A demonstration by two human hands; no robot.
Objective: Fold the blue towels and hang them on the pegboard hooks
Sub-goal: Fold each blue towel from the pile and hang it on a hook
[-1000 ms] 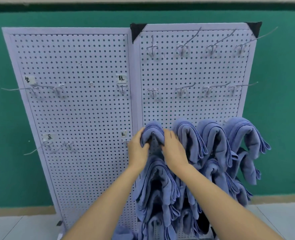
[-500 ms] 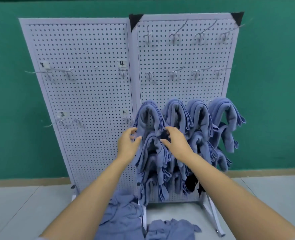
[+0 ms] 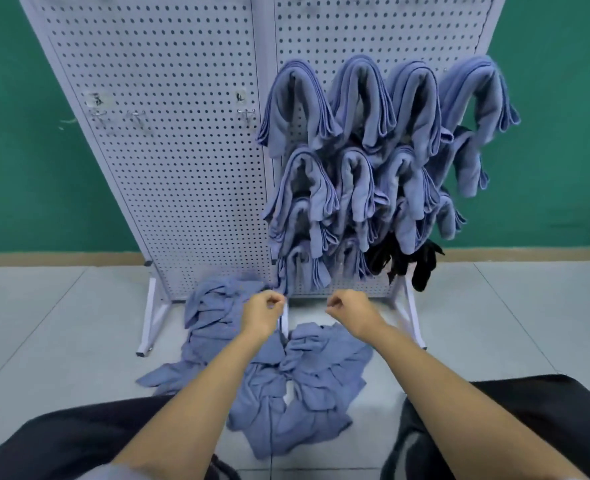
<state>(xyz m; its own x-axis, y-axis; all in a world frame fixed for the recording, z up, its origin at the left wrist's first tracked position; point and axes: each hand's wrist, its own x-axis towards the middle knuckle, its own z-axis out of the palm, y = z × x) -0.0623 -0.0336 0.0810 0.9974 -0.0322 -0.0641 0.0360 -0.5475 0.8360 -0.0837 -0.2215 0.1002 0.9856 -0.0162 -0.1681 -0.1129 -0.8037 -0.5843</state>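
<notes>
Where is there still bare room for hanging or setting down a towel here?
Free: the left pegboard panel, its hooks bare, and floor tile left of the towel pile. Crowded: the right panel, layered with hung towels.

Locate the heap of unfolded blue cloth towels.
Head view, lower centre: the heap of unfolded blue cloth towels lies on the grey floor at the foot of the white pegboard.

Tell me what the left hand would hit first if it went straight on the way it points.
Probably the lowest hanging blue towel, whose bottom edge hangs just beyond the curled fingers of the left hand. Depth is unclear from one view; it might instead pass under the towel and reach the pegboard.
</notes>
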